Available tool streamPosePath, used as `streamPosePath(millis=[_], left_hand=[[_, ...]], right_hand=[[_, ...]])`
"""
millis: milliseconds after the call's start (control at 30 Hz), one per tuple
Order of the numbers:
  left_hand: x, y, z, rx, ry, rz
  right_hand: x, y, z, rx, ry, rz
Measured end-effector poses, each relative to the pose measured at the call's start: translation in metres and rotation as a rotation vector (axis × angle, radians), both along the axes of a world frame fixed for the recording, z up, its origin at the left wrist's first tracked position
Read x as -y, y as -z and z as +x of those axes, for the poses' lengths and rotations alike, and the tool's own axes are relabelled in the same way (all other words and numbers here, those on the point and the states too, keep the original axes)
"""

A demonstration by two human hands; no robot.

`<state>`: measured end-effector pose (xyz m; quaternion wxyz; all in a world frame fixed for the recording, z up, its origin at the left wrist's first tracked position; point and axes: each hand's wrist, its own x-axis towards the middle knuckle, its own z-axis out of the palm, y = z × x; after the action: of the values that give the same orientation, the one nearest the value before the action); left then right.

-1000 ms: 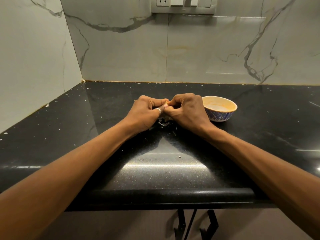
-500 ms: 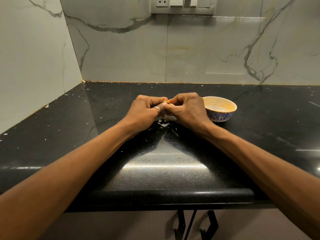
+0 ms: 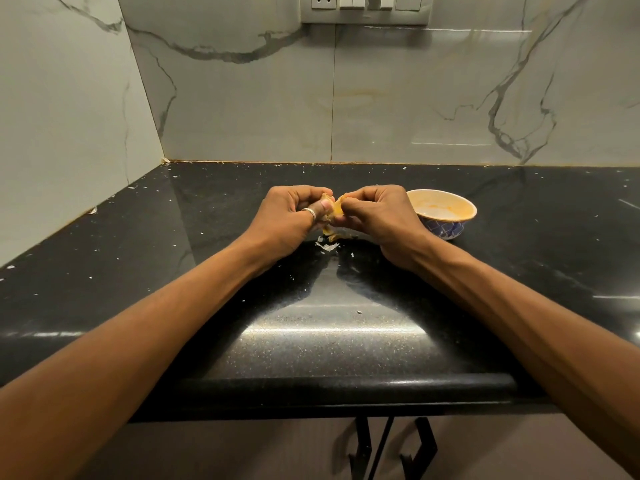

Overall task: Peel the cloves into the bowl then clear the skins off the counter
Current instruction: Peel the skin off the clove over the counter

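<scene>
Clove (image 3: 337,211), one, between left hand (image 3: 289,216), right hand (image 3: 379,216); bowl (image 3: 441,216)

A home kitchen: a speckled black stone counter (image 3: 329,341) runs into a corner of marble-look wall tiles (image 3: 398,98), with a socket-and-switch panel (image 3: 363,8) on the far wall and cabinet handles (image 3: 360,445) below the near edge.

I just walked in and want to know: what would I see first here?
The left hand and right hand meet in the middle of the black counter, both pinching a yellowish clove. Just right of them sits a small bowl, and pale skins lie on the counter below the hands.
</scene>
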<state>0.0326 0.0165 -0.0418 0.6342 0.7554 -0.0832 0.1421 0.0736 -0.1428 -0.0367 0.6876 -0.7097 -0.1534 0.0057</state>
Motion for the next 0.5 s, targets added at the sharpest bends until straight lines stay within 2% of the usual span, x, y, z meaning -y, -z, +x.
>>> streamPosePath(millis=[300,500], left_hand=[[-0.0033,-0.0034,-0.0011,0.003,-0.006,0.076],[-0.0022,-0.0019,0.0035,-0.015,-0.062,0.113]], right_hand=[[0.0008,-0.0037,-0.0021,-0.025,-0.108,0.070],[0.0018,0.0028,0.0039,0.077,-0.033,-0.073]])
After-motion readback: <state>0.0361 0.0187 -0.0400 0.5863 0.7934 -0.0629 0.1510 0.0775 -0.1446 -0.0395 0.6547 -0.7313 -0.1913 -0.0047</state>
